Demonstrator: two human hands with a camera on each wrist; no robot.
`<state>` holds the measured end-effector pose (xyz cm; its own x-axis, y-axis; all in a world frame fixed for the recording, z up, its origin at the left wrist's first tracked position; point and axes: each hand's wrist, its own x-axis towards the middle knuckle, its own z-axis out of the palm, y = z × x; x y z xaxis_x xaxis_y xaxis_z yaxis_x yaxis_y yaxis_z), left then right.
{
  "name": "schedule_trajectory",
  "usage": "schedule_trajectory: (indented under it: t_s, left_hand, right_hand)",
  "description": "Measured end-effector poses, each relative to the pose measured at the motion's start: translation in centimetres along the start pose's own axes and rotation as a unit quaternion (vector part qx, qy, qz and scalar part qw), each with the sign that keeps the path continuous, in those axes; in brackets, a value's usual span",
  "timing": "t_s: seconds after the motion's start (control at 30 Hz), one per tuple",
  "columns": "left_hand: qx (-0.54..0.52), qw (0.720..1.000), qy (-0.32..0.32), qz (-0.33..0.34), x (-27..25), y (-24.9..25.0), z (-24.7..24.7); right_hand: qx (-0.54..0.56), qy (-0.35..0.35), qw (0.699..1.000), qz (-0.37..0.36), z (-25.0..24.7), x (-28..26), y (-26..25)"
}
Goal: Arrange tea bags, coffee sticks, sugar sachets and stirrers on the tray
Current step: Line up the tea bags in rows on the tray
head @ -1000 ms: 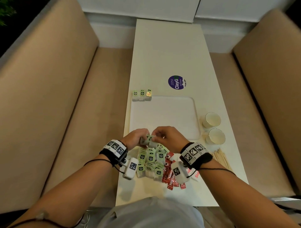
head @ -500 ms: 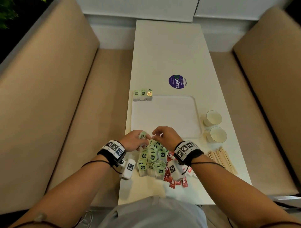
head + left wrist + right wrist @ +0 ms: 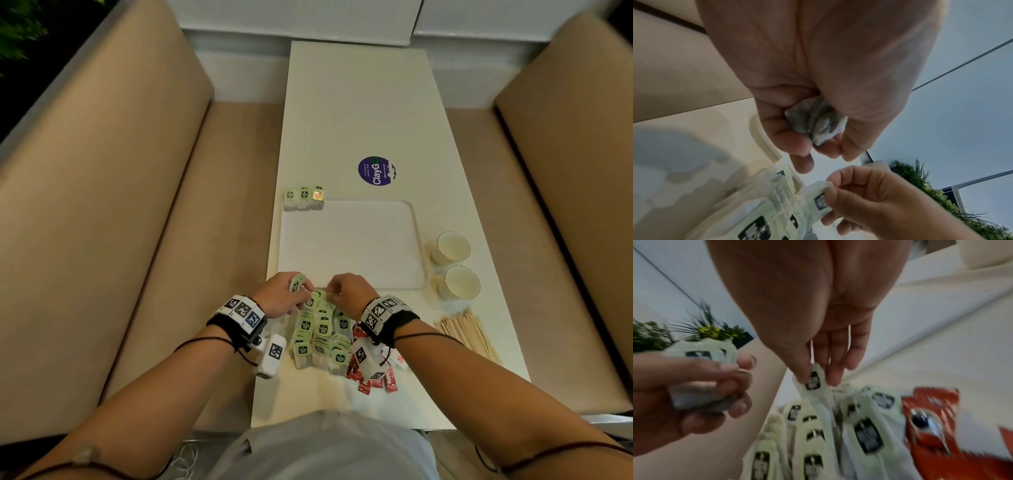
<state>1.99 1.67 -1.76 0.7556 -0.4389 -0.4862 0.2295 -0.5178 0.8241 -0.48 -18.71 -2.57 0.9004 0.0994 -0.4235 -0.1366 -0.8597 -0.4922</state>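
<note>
Tray (image 3: pixel 349 240) surface bare, reachable from near edge; three tea bags (image 3: pixel 303 198) sit at its far-left corner, cups (image 3: pixel 450 248) just right (prob. touching rim).

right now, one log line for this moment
left hand: holds tea bags | right hand: pinches tea bag from pile | tray: bare

A round purple sticker (image 3: pixel 375 171) on the tabletop (image 3: pixel 356 102) says "ClayG". A red coffee stick (image 3: pixel 390 379) shows "NESC". The black labels on the green tea bags (image 3: pixel 322 329) are too blurry to read.
</note>
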Motion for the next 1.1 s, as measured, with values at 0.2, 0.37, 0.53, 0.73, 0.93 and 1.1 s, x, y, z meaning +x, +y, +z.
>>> schedule_trajectory:
  t_s: [0.2, 0.37, 0.53, 0.73, 0.93, 1.1]
  left_hand:
    - [0.036, 0.999, 0.008, 0.037, 0.6, 0.3, -0.3]
    - [0.038, 0.998, 0.024, 0.05, 1.0, 0.7, -0.6]
    - [0.025, 0.999, 0.038, 0.029, 1.7, 0.6, -1.2]
    - [-0.031, 0.998, 0.046, 0.021, 2.1, 1.1, -2.0]
    - [-0.054, 0.997, 0.044, 0.03, 2.6, 1.5, -2.6]
    - [-0.078, 0.994, 0.071, 0.015, 4.1, 1.0, -3.4]
  right_hand:
    - [0.043, 0.01, 0.997, -0.069, -2.4, -0.6, -1.4]
    - [0.146, 0.02, 0.986, -0.08, -4.0, -0.8, -2.8]
    - [0.204, 0.029, 0.976, -0.068, -4.2, -0.1, -2.9]
    - [0.225, 0.048, 0.972, -0.041, -3.3, 0.9, -2.3]
    - [0.212, 0.037, 0.976, -0.029, -3.2, 1.7, -2.3]
    - [0.248, 0.043, 0.968, -0.02, -2.7, 3.3, -2.5]
